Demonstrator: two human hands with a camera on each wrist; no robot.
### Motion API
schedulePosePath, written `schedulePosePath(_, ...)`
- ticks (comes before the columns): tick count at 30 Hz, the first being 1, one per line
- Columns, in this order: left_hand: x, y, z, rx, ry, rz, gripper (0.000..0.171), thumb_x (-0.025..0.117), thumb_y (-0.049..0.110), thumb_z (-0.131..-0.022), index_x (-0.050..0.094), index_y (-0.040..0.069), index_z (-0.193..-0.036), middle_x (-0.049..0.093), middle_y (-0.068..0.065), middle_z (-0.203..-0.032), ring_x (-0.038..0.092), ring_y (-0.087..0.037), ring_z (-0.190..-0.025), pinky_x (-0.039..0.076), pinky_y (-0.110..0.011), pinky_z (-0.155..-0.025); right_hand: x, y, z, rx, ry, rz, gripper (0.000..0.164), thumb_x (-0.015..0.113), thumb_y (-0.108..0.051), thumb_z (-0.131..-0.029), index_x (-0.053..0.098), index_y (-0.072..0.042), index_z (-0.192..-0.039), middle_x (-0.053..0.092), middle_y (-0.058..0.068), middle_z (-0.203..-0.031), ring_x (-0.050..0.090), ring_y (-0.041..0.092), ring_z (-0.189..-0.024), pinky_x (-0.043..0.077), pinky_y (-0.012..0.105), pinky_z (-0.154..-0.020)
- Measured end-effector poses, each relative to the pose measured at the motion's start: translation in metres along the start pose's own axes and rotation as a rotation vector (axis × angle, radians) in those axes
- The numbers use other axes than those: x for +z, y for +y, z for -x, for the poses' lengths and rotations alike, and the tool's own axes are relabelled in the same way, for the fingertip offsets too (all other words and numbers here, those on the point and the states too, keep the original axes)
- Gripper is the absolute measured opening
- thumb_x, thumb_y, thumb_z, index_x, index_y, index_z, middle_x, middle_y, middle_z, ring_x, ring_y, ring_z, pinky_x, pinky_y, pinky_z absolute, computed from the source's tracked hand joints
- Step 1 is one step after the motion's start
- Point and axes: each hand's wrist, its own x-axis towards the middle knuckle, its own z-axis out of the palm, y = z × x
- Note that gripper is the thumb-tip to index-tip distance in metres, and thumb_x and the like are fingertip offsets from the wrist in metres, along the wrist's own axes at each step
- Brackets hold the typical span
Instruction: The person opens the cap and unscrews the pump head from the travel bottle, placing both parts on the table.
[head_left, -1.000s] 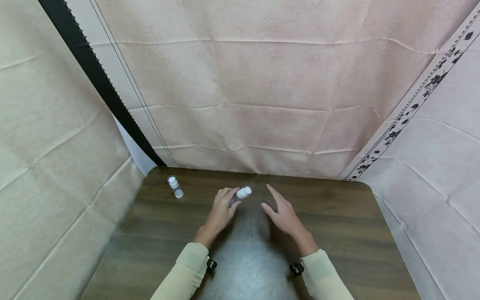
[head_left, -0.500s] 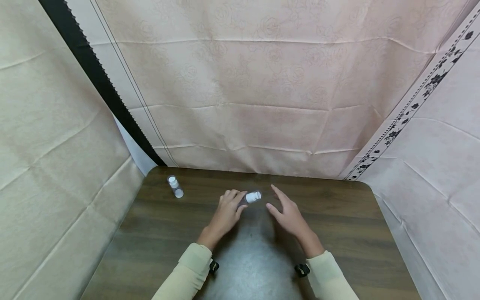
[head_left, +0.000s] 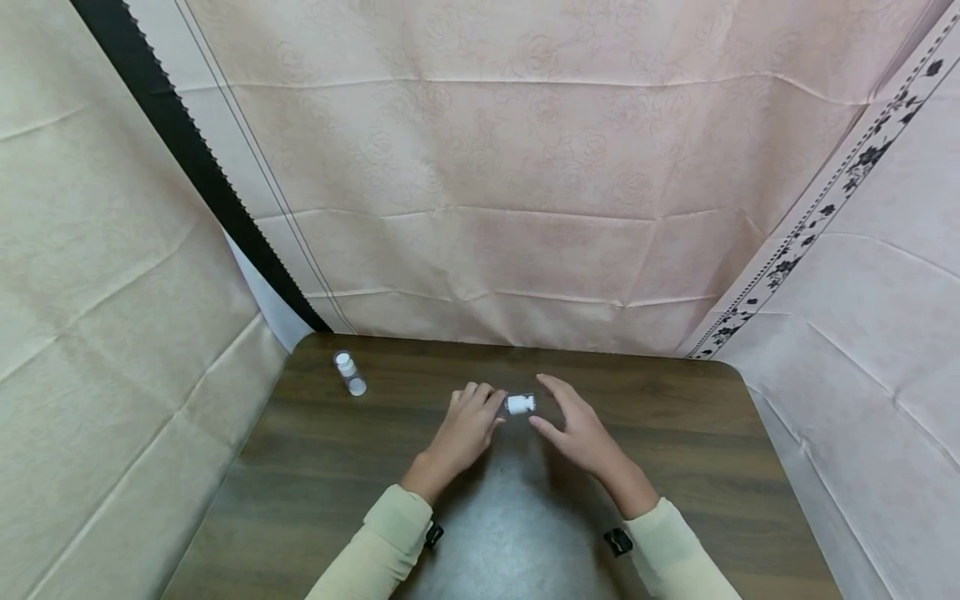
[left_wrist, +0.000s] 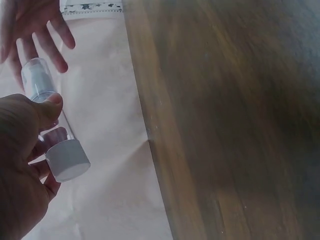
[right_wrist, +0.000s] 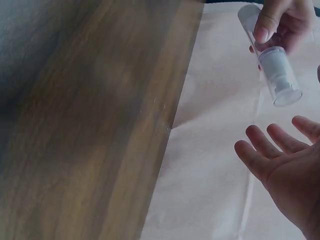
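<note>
My left hand (head_left: pixel 463 429) grips a small clear pump bottle (left_wrist: pixel 64 127) round its body, as the left wrist view shows. The bottle has a white base, and a clear cap (right_wrist: pixel 287 94) covers its white pump top. It is tilted on its side, cap end towards my right hand (head_left: pixel 581 429). That hand is spread, fingers apart and thumb out, close to the cap; in the right wrist view a gap separates fingers (right_wrist: pixel 262 142) and cap. A similar bottle (head_left: pixel 350 373) with a white top stands at the table's far left.
Both hands are over a brown wood-grain table (head_left: pixel 675 433) with rounded far corners. Pale cloth curtains (head_left: pixel 487 208) hang behind it and on both sides. A black strip (head_left: pixel 202 158) runs down the left curtain.
My left hand has moved right, turning the bottle from slanting upward to nearly level, its cap now nearer my right hand. The right hand has shifted slightly right. The other bottle stays put.
</note>
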Motion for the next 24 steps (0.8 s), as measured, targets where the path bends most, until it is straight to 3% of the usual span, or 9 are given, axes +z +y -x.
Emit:
schedulePosePath(9,0.002,0.011,-0.004,0.030,-0.083,-0.072,0.039,0.072,0.026,-0.099,0.064,0.011,-0.134,0.062,-0.003,-0.118,0.051,-0.019,-0.102,0.044,-0.036,-0.087,0.002,-0.003,-0.003,-0.002,-0.081,0.048,0.061,0.065,-0.035,-0.103,0.045,-0.008,-0.153,0.051,0.014,-0.152,0.052,0.030,-0.138,0.047,0.053,-0.110)
schedulePosePath(20,0.000,0.017,-0.005,0.057,-0.081,-0.086,0.037,0.074,0.028,-0.097,0.066,0.013,-0.130,0.062,-0.002,-0.113,0.047,-0.018,-0.096,0.035,-0.031,-0.078,0.004,-0.001,-0.003,-0.075,-0.113,0.216,0.037,0.069,-0.026,-0.101,0.062,-0.007,-0.132,0.066,0.006,-0.121,0.062,0.017,-0.104,0.056,0.040,-0.088)
schedulePosePath(24,0.001,0.018,-0.005,0.066,-0.069,-0.072,0.041,0.078,0.028,-0.094,0.068,0.012,-0.130,0.064,-0.002,-0.113,0.048,-0.018,-0.095,0.034,-0.030,-0.075,0.007,0.002,-0.002,-0.104,-0.108,0.254,0.033,0.071,-0.022,-0.099,0.064,-0.006,-0.126,0.067,0.006,-0.117,0.064,0.015,-0.098,0.058,0.036,-0.084)
